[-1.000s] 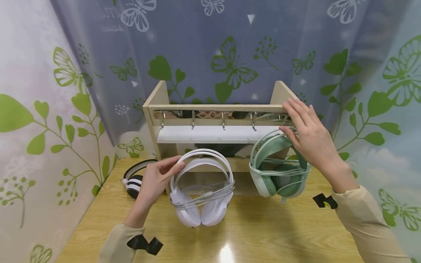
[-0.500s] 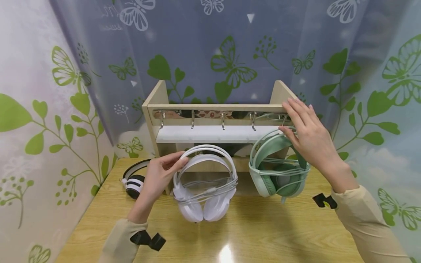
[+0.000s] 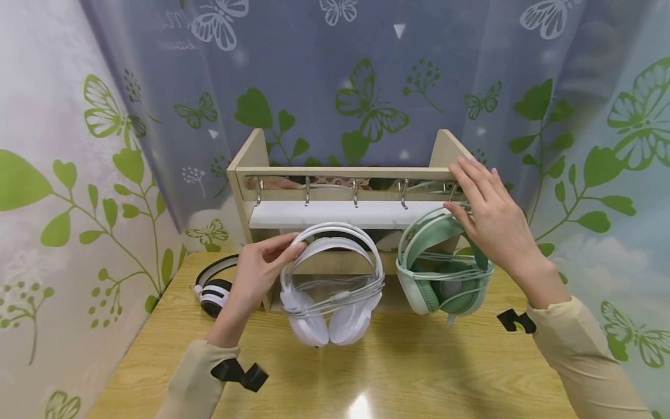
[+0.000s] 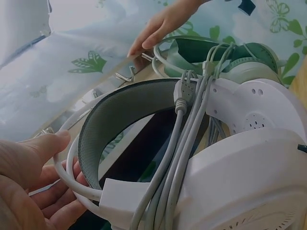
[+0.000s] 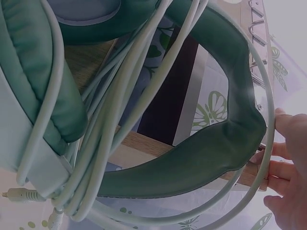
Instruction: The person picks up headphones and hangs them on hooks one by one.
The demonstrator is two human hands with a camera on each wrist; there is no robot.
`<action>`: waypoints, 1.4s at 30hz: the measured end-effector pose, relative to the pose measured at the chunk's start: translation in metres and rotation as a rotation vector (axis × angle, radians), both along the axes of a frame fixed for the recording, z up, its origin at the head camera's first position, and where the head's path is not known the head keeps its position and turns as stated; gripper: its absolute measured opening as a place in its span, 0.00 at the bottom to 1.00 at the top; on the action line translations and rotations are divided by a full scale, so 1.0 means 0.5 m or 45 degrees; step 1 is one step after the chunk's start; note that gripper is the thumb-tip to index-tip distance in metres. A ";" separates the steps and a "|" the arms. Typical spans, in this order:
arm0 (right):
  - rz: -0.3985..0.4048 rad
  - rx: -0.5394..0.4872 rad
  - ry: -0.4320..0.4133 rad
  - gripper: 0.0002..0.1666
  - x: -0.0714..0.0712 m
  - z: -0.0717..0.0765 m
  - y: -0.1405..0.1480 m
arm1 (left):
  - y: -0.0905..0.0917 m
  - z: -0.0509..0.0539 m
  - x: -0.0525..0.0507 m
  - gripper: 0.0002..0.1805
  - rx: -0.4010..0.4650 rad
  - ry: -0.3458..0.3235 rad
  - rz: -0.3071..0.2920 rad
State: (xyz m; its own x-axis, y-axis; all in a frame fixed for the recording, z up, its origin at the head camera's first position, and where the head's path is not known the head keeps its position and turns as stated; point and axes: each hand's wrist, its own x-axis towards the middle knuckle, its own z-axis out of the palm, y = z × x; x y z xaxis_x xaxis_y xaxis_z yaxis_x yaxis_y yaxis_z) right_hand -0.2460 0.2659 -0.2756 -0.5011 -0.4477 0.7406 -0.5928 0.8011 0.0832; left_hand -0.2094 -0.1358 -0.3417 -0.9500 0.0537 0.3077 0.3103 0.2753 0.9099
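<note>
My left hand (image 3: 259, 270) pinches the white headphones (image 3: 356, 320) at the upper left of the headband, thumb and fingers around the thin outer bows. In the left wrist view the headphones (image 4: 249, 172) have a grey cable bundled across them. They are held off the tabletop, in front of the hook rack (image 3: 324, 218). The green headphones (image 3: 424, 291) hang at the rack's right end, their cable also bundled. My right hand (image 3: 492, 215) rests on the rack's top right corner with fingers extended, its thumb beside the green headband. In the right wrist view the fingertips partly pass behind the outer bow (image 5: 270, 110).
Several metal hooks (image 3: 356, 192) line the rack's front rail. Black-and-white headphones (image 3: 214, 294) lie on the wooden table (image 3: 429, 372), left of the rack. A patterned curtain (image 3: 314, 75) stands behind and at both sides.
My left hand has carried the white headphones up and slightly right, closer to the rack. The right hand and the green headphones have stayed in place.
</note>
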 end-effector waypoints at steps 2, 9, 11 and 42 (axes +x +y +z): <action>0.002 -0.002 0.000 0.37 0.000 0.000 0.000 | 0.002 0.002 0.000 0.20 0.014 0.000 -0.008; 0.015 -0.010 0.012 0.37 -0.001 -0.001 -0.001 | 0.005 0.009 0.000 0.20 0.027 0.002 -0.018; 0.016 -0.010 0.015 0.37 -0.002 -0.001 -0.001 | 0.006 0.012 0.001 0.20 0.024 0.001 -0.017; 0.015 -0.003 0.012 0.38 -0.003 -0.002 0.000 | 0.025 0.057 0.002 0.22 0.063 0.030 -0.067</action>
State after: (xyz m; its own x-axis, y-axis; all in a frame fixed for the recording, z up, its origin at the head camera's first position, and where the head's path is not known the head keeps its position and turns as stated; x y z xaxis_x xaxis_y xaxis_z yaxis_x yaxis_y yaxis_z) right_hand -0.2473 0.2660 -0.2764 -0.4890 -0.4516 0.7462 -0.6012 0.7943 0.0867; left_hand -0.2086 -0.1233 -0.3132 -0.9386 0.0876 0.3337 0.3449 0.2126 0.9143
